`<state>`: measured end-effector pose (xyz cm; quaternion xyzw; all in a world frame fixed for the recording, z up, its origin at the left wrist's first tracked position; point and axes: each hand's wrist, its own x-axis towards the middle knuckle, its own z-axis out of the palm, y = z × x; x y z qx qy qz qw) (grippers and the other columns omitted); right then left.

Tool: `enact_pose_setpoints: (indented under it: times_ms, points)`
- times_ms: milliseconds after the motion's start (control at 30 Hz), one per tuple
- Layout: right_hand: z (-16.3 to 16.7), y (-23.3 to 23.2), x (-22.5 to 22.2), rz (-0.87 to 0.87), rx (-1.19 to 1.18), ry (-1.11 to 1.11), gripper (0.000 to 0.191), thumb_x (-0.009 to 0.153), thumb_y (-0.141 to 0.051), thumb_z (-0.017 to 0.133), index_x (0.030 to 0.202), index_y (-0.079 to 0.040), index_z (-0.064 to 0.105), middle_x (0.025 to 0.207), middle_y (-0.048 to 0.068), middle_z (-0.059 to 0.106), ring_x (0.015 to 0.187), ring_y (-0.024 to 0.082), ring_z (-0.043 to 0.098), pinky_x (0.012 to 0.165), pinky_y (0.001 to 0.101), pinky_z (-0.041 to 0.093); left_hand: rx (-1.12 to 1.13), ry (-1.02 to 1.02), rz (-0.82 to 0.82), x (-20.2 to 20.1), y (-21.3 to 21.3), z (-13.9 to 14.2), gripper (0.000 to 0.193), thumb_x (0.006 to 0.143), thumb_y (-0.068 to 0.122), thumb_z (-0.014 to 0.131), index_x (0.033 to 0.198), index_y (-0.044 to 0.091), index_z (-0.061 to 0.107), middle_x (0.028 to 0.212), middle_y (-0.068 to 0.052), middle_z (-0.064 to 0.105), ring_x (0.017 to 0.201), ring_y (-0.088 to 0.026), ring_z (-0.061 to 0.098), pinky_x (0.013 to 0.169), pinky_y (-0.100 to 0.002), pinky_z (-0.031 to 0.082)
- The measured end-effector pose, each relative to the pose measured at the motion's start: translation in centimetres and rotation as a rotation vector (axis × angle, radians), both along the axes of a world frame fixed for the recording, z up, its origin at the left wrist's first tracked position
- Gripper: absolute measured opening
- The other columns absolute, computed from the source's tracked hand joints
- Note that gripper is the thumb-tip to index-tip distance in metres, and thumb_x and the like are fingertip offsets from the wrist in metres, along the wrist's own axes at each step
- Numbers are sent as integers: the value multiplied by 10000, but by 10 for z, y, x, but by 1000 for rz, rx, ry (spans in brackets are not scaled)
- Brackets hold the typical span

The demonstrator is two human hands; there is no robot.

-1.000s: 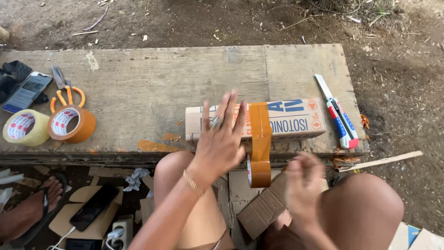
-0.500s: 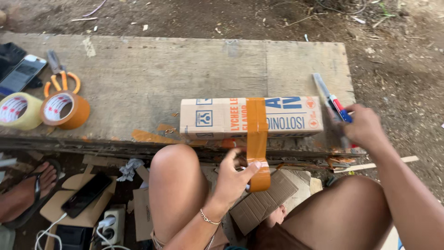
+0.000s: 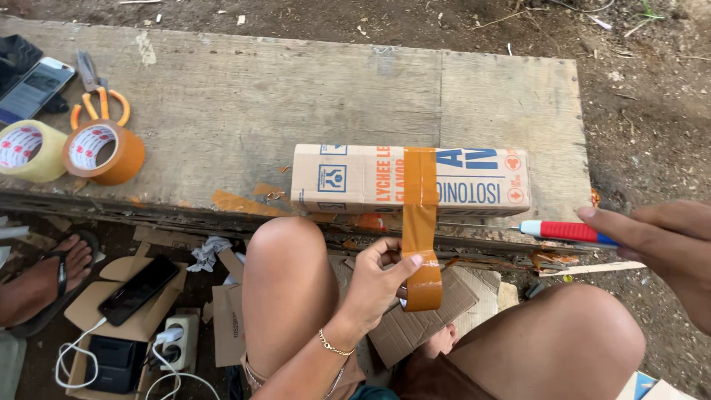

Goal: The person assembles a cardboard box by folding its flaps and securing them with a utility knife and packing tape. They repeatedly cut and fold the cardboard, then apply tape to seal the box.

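Note:
A long cardboard box (image 3: 355,179) lies on the wooden board (image 3: 244,104) near its front edge. A strip of brown tape (image 3: 420,215) runs over the box top and hangs down past the board's edge to a tape roll (image 3: 424,285). My left hand (image 3: 378,278) grips that roll below the board, thumb on the tape. My right hand (image 3: 659,241) holds a red, white and blue utility knife (image 3: 566,232), its thin blade pointing left toward the hanging tape, a short gap away.
An orange tape roll (image 3: 104,152), a clear tape roll (image 3: 26,150), orange-handled scissors (image 3: 95,92) and a phone (image 3: 33,89) lie at the board's left end. Below are cardboard scraps, another phone (image 3: 138,290), a power strip (image 3: 176,339) and someone's sandalled foot (image 3: 41,278).
My left hand left the box top and took the tape roll below the board. My right hand picked the utility knife off the board and brought it low toward the tape.

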<state>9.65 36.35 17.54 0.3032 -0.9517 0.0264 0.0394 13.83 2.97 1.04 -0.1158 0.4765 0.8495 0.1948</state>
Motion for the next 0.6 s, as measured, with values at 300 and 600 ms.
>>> enact_pose_setpoints:
  times_ms: [300, 600]
  points:
    - [-9, -104, 2, -25, 669, -138, 474, 907, -196, 590, 1381, -198, 589, 1112, -40, 707, 987, 151, 703, 832, 344, 569, 7, -63, -34, -2, -3, -3, 302, 907, 152, 727, 1132, -30, 642, 913, -80, 734, 709, -111, 687, 514, -262, 563]
    - [-84, 56, -57, -754, -435, -196, 387, 1046, -122, 559, 1417, -104, 669, 904, 192, 671, 764, 301, 662, 673, 443, 498, -132, 60, -12, -9, -13, -1, 221, 924, 119, 710, 1074, -40, 682, 879, -57, 720, 745, -65, 649, 650, -236, 558]
